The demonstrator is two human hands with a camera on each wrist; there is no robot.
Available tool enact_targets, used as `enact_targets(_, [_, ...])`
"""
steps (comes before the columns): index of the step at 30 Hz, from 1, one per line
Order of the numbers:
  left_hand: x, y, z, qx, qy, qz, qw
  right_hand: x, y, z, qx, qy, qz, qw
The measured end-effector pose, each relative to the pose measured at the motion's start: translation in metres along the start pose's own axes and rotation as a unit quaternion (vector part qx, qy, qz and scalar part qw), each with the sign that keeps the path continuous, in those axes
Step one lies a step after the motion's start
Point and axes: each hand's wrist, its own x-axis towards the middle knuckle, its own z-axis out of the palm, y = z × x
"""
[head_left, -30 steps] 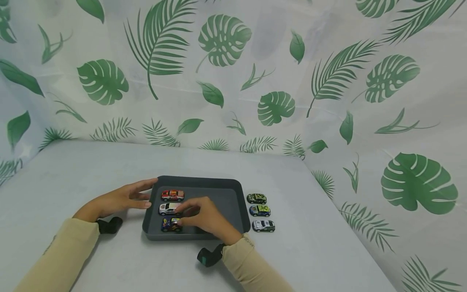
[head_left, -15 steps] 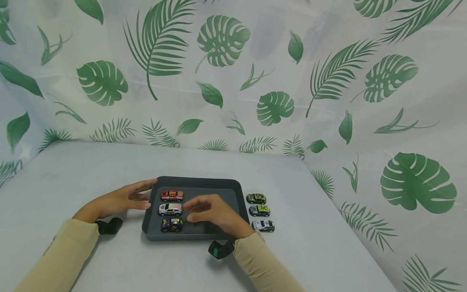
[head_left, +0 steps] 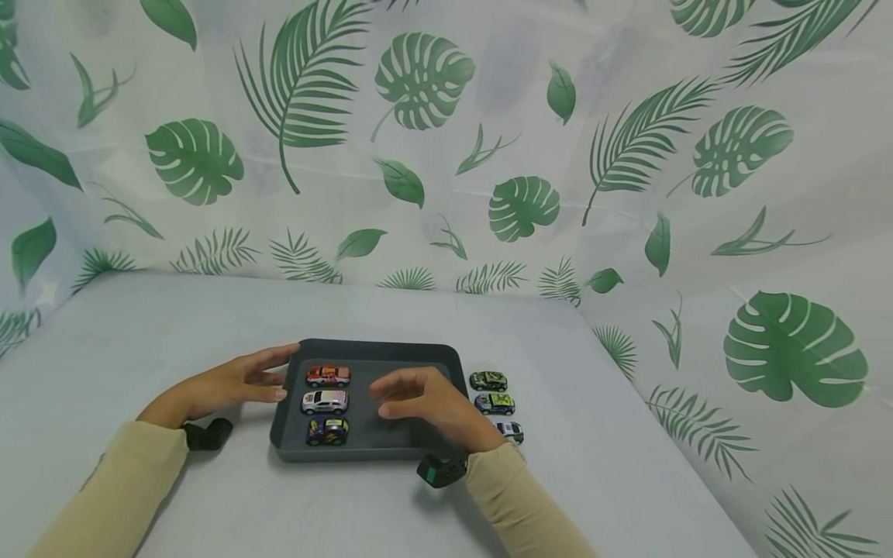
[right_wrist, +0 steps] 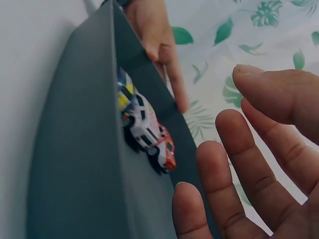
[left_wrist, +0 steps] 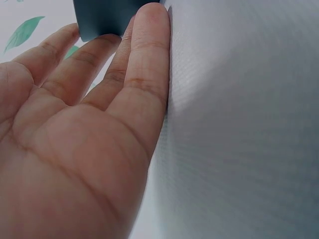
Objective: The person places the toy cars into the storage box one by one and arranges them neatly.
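Note:
Three toy cars stand in a column at the left side of a dark grey tray (head_left: pixel 342 456): a red one (head_left: pixel 328 376) at the back, a white one (head_left: pixel 325 401) in the middle, a dark blue one (head_left: pixel 327 431) in front. My left hand (head_left: pixel 233 384) rests against the tray's left rim, its fingers fairly straight; the left wrist view shows the fingertips (left_wrist: pixel 149 20) at the tray wall. Over the middle of the tray hovers my right hand (head_left: pixel 432 403), fingers loosely bent and holding nothing. In the right wrist view its thumb and fingers are spread apart.
Right of the tray stand three more toy cars on the white table (head_left: pixel 600 480): a green camouflage one (head_left: pixel 488 380), a blue and yellow-green one (head_left: pixel 494 404), and a white and black one (head_left: pixel 512 432) partly hidden by my right wrist. A leaf-print cloth (head_left: pixel 446 170) hangs behind.
My right hand has let go of the dark blue car and drawn back to the right, away from the column of cars. The left hand has stayed at the tray's rim.

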Motion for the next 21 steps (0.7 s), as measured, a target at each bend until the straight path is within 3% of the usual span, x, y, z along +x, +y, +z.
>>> enact_targets(21, [0.0,0.002,0.002,-0.012,0.002,-0.007,0.9999,-0.026,-0.001,-0.043,-0.038,0.029,-0.044,0.998])
